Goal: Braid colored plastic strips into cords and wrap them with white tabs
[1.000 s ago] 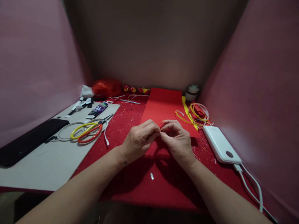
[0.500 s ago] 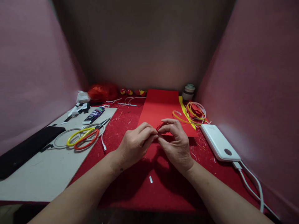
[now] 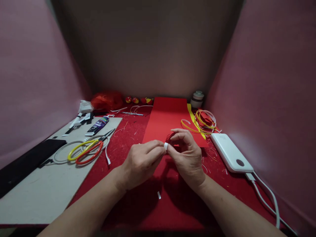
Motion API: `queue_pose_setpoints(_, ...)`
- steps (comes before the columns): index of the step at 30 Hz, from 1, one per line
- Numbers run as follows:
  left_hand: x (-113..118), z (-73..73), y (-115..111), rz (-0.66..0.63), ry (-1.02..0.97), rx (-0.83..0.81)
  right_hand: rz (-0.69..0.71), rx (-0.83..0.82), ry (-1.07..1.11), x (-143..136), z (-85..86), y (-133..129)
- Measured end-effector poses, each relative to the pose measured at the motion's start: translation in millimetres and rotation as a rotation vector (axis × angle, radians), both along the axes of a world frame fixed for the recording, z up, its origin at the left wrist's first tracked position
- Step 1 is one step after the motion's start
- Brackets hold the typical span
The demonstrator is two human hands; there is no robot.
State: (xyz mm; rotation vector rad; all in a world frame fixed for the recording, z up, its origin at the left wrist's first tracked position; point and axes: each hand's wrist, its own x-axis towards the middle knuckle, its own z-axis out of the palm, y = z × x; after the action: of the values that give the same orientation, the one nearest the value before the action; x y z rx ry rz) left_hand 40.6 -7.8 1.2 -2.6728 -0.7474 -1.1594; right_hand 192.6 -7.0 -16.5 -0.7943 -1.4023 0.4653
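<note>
My right hand (image 3: pixel 189 158) curls its thumb and fingers around a curved piece of red corrugated paper (image 3: pixel 169 135), its ridges showing along the upper edge. At that piece's near left end a small white strip (image 3: pixel 166 145) shows between the hands, touching my right thumb. My left hand (image 3: pixel 141 161) is closed in a pinch at the white strip. Its fingertips press together there, and part of the strip is hidden behind them. Both hands are raised above the red-covered table (image 3: pixel 133 200), in front of a large red corrugated sheet (image 3: pixel 168 115).
Scissors (image 3: pixel 85 152), a glue tube (image 3: pixel 98 125) and a black case (image 3: pixel 32 161) lie on a grey board (image 3: pixel 29 205) at left. Coiled yellow and white strips (image 3: pixel 204 120) and a white power bank (image 3: pixel 230 153) with a cable are at right. Small red-yellow figures (image 3: pixel 135 100) stand behind.
The white strip has come into sight between my fingertips. My right hand has turned slightly, showing more of the red curved piece. The whole view has shifted a little.
</note>
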Motion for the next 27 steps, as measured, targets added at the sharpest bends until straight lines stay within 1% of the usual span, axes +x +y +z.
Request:
queue_pose_setpoints(2, 1.2, 2.3, -4.7, -0.022, -0.021, -0.034, -0.006, 0.037, -0.009, 1.1, 1.8, -0.3)
queue_pose_setpoints(3, 2.0, 5.1, -7.2, -0.027, -0.074, -0.086, -0.013, 0.058, -0.026, 1.7, 2.9, -0.5)
queue_pose_setpoints(4, 3.0, 8.6, -9.5, -0.021, -0.155, -0.174, -0.022, 0.08, -0.049, 2.2, 4.0, -0.8)
queue_pose_setpoints(6, 4.8, 16.2, -12.2, 0.026, -0.36, -0.452, -0.046, 0.127, -0.102, 2.9, 6.1, -1.6)
queue_pose_setpoints(8, 6.1, 21.6, -10.9, 0.075, -0.539, -0.802, -0.073, 0.174, -0.153, 3.0, 7.9, -2.5)
queue_pose_setpoints(9, 6.5, 22.7, -8.9, 0.074, -0.596, -0.975, -0.085, 0.191, -0.174, 3.0, 8.4, -2.9)
queue_pose_setpoints(11, 6.7, 21.6, -3.9, 0.003, -0.655, -1.249, -0.099, 0.217, -0.209, 2.6, 8.8, -3.4)
queue_pose_setpoints(13, 6.7, 18.6, -0.1, -0.089, -0.677, -1.397, -0.105, 0.232, -0.233, 2.2, 8.4, -3.5)
queue_pose_setpoints(14, 6.8, 17.3, 0.7, -0.119, -0.68, -1.426, -0.107, 0.232, -0.238, 2.0, 7.9, -3.5)
queue_pose_setpoints(16, 7.2, 16.1, 0.1, -0.137, -0.68, -1.423, -0.106, 0.221, -0.231, 1.8, 6.6, -3.5)
queue_pose_setpoints(19, 8.3, 17.6, -3.2, -0.112, -0.669, -1.353, -0.094, 0.168, -0.18, 1.4, 4.2, -3.8)
queue_pose_setpoints(23, 10.5, 20.2, -6.6, -0.057, -0.638, -1.282, -0.038, 0.069, -0.099, 0.5, 0.0, -4.1)
queue_pose_setpoints(25, 11.8, 20.8, -7.7, -0.029, -0.645, -1.211, -0.019, 0.041, -0.07, -0.1, -2.1, -3.7)
queue_pose_setpoints(27, 13.1, 21.1, -8.9, -0.005, -0.664, -1.09, -0.02, 0.035, -0.052, -0.6, -3.9, -3.0)
